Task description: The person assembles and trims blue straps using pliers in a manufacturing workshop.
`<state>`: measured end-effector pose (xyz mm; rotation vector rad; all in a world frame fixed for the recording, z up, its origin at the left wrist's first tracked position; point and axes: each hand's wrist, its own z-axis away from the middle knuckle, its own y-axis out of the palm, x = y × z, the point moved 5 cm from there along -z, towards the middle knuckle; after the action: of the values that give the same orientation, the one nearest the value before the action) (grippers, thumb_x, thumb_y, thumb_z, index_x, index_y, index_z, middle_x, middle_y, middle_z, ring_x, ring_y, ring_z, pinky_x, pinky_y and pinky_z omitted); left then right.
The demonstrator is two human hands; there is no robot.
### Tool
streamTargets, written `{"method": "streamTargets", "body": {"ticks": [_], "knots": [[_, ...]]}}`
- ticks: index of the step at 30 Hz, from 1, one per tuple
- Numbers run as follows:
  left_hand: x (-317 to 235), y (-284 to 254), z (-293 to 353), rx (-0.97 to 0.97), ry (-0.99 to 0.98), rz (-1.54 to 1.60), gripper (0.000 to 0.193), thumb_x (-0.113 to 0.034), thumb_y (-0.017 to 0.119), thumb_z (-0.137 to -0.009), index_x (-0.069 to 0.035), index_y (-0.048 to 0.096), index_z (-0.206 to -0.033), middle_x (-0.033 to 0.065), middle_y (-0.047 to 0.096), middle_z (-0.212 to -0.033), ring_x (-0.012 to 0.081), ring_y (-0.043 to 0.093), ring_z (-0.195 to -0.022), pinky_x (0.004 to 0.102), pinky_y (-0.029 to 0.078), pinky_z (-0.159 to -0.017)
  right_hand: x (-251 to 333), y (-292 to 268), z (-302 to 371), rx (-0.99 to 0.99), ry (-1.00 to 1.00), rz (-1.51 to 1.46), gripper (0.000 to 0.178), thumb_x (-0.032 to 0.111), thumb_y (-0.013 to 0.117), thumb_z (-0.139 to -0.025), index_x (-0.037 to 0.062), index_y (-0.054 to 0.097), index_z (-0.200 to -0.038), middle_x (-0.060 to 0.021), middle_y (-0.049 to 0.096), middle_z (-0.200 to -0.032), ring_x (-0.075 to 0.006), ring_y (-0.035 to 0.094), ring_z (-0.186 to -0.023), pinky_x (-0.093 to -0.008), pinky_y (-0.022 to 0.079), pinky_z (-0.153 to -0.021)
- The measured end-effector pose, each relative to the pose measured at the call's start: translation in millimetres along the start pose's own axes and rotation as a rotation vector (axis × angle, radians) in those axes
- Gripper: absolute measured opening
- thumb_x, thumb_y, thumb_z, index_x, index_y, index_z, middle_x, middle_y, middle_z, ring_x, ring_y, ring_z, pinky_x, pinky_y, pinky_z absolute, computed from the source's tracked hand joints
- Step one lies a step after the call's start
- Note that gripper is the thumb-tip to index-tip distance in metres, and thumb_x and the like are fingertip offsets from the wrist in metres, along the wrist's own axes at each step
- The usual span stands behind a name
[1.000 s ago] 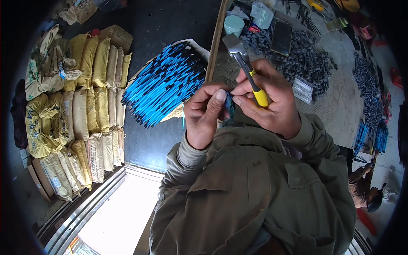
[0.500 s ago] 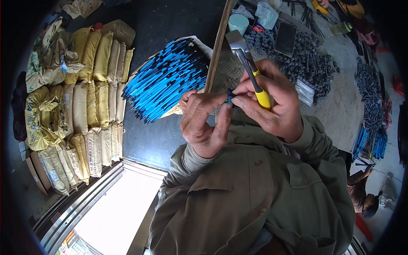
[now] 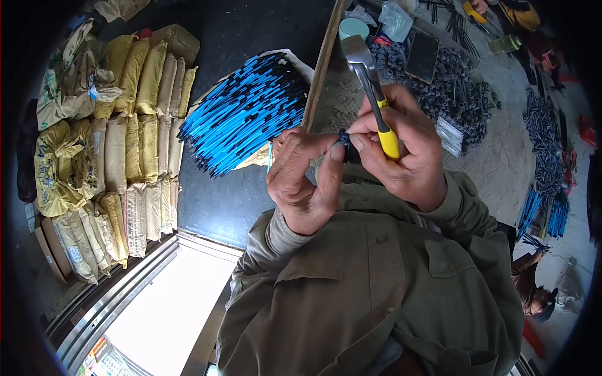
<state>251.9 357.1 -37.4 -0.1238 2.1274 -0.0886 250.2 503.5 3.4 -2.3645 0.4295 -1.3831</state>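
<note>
Here, the left hand [image 3: 303, 178] pinches a small dark piece [image 3: 344, 137]. Beside it, the right hand [image 3: 406, 150] clasps a yellow-handled tool [image 3: 377, 91].

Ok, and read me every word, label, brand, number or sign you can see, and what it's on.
Gathered yellow sack: large dark characters, which I won't copy out.
Pale sack below it: blue-printed patch, too small to read.
Cream sack: column of print, too blurred.
Bright packaging, lower left: too small.
Yellow-handled tool: no readable marking.
</note>
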Motion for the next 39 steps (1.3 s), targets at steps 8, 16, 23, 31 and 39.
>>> {"method": "streamTargets", "body": {"ticks": [8,16,23,31,39], "knots": [[2,-1,6,-0.042,-0.054,0.025,0.015,0.004,0.069,-0.072,-0.001,0.064,-0.085,0.0062,0.065,-0.078,0.0186,0.059,-0.071,0.0355,0.038,-0.088,7,2,2,-0.055,-0.124,0.097,0.016,-0.005,0.067,-0.073,-0.0013,0.062,-0.087,-0.0138,0.053,-0.095,-0.0201,0.056,-0.079,-0.0286,0.046,-0.065],[-2,-4,7,-0.068,0.028,-0.090,0.017,0.004,0.071,-0.069,-0.002,0.064,-0.083,0.0059,0.065,-0.078,0.0175,0.060,-0.073,0.0363,0.035,-0.093,13,-2,9,-0.073,-0.126,0.186,0.023,-0.005,0.073,-0.069,-0.0018,0.064,-0.090,-0.0145,0.055,-0.094,-0.0207,0.057,-0.078,-0.0286,0.046,-0.064],[-7,-2,7,-0.048,0.106,-0.176,0.018,0.004,0.072,-0.067,-0.003,0.065,-0.082,0.0052,0.064,-0.077,0.0169,0.060,-0.072,0.0369,0.034,-0.094,11,0,10,-0.099,-0.133,0.160,0.022,-0.004,0.073,-0.070,-0.0025,0.062,-0.089,-0.0146,0.055,-0.093,-0.0214,0.059,-0.076,-0.0285,0.048,-0.062],[-13,-2,7,-0.028,0.123,-0.225,0.018,0.004,0.071,-0.067,-0.003,0.065,-0.083,0.0047,0.064,-0.076,0.0170,0.060,-0.073,0.0381,0.033,-0.095,8,0,10,-0.082,-0.119,0.145,0.022,-0.007,0.070,-0.070,-0.0014,0.064,-0.090,-0.0139,0.054,-0.093,-0.0197,0.059,-0.075,-0.0278,0.047,-0.063],[4,1,6,0.055,0.060,-0.052,0.014,0.001,0.068,-0.075,-0.003,0.066,-0.088,0.0048,0.064,-0.080,0.0176,0.060,-0.075,0.0387,0.033,-0.096,-10,4,10,-0.020,0.056,-0.077,0.018,-0.008,0.064,-0.072,-0.0002,0.059,-0.087,-0.0111,0.052,-0.094,-0.0153,0.055,-0.073,-0.0253,0.046,-0.063]]}}
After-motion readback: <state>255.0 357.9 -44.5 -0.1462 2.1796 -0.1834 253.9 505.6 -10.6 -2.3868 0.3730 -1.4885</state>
